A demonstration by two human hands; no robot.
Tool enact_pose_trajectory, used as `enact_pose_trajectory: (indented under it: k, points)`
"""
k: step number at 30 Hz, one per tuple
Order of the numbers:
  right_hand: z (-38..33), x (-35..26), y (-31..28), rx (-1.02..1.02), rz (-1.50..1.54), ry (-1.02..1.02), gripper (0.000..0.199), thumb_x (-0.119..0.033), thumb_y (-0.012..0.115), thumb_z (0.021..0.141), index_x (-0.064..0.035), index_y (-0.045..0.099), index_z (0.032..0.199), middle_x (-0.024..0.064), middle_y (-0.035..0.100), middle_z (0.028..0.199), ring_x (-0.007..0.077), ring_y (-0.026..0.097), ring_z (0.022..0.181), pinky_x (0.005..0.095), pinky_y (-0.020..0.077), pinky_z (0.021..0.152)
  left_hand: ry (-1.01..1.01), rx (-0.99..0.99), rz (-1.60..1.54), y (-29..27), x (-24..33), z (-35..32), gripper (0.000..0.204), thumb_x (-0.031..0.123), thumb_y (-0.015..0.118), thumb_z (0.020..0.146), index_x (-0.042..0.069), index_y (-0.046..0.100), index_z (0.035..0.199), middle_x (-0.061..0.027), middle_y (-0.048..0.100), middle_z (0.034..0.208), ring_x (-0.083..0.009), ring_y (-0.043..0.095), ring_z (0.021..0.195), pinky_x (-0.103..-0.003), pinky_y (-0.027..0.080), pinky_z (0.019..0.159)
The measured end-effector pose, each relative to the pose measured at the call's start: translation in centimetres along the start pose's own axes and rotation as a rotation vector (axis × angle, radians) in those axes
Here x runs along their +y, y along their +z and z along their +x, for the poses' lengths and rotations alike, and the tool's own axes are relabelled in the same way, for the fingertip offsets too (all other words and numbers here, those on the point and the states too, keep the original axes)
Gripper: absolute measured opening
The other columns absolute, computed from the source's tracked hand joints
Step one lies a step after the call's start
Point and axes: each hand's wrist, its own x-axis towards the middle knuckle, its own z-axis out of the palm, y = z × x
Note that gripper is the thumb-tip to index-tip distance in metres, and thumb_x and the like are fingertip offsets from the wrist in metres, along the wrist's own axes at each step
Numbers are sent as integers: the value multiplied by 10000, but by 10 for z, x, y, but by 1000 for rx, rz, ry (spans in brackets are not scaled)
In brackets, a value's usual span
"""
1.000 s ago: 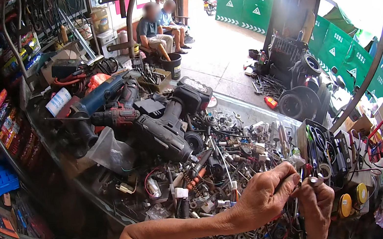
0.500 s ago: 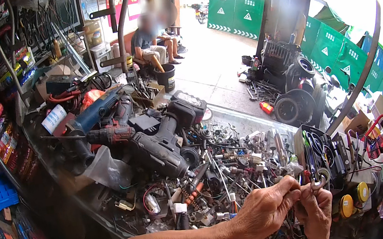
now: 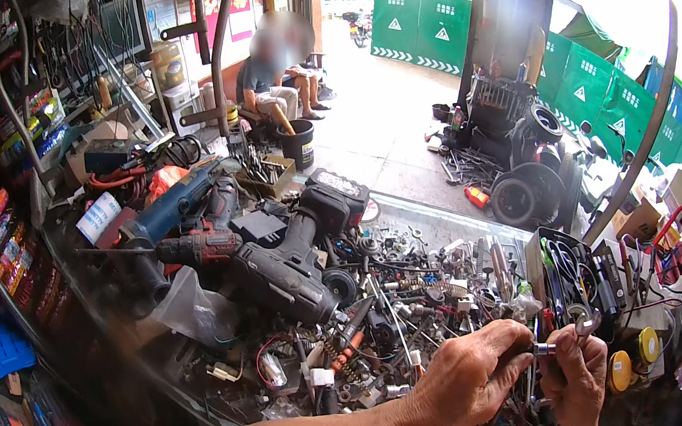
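Observation:
My left hand (image 3: 470, 377) reaches across the lower middle and grips a slim metal tool whose silver socket tip (image 3: 543, 349) pokes out to the right. My right hand (image 3: 577, 376) meets it from below at the lower right, pinching a small hooked metal part (image 3: 588, 322) against that tip. Both hands hover over a workbench heaped with bolts, nuts and loose metal bits (image 3: 425, 302).
A black cordless drill (image 3: 291, 260), a red drill (image 3: 196, 248) and a blue power tool (image 3: 172, 205) lie on the bench's left. A black tool case (image 3: 574, 266) stands right of my hands. Two people sit in the back doorway (image 3: 276, 73). Small tyres (image 3: 523, 190) sit on the floor.
The view has tilted down and left slightly. My hands stay together at the lower right, working the small part on the tool tip; my right fingers have shifted their hold.

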Motion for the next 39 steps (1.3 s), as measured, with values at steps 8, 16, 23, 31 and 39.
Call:
enact_pose_trajectory:
  k: [8, 16, 23, 31, 39]
  points:
    - [-2, 1, 3, 6, -63, -50, 236, -230, 630, 865, -19, 554, 794, -42, 417, 516, 19, 281, 371, 195, 162, 341, 91, -82, 329, -6, 5, -1, 155, 109, 541, 832, -17, 534, 923, -123, 553, 806, -283, 597, 737, -359, 479, 574]
    - [-10, -15, -2, 2, -211, -185, 260, -183, 645, 815, 37, 542, 906, -28, 459, 565, 21, 331, 408, 182, 205, 383, 136, -120, 266, 1, 1, 0, 181, 77, 589, 813, -28, 537, 950, -139, 567, 790, -295, 603, 697, -364, 474, 553]
    - [-8, -9, -20, -14, -338, -120, 252, -248, 676, 836, -30, 556, 793, -32, 498, 620, 8, 357, 488, 185, 228, 434, 152, -115, 227, 2, 3, -2, 136, 76, 563, 816, -20, 527, 905, -138, 555, 778, -300, 593, 692, -372, 470, 570]
    - [-9, -22, -6, -127, -253, -246, 378, -293, 685, 803, 44, 555, 915, 6, 545, 681, 13, 363, 469, 184, 230, 411, 101, -153, 144, -2, 0, 0, 121, 47, 586, 797, -19, 545, 890, -127, 568, 752, -294, 598, 658, -356, 468, 562]
    - [-8, -16, -1, -139, -238, -44, 210, -154, 678, 759, 33, 582, 765, -27, 477, 561, 25, 355, 451, 191, 225, 417, 164, -137, 161, 2, -4, -3, 133, 48, 591, 800, -8, 543, 911, -119, 566, 765, -283, 597, 657, -359, 472, 557]
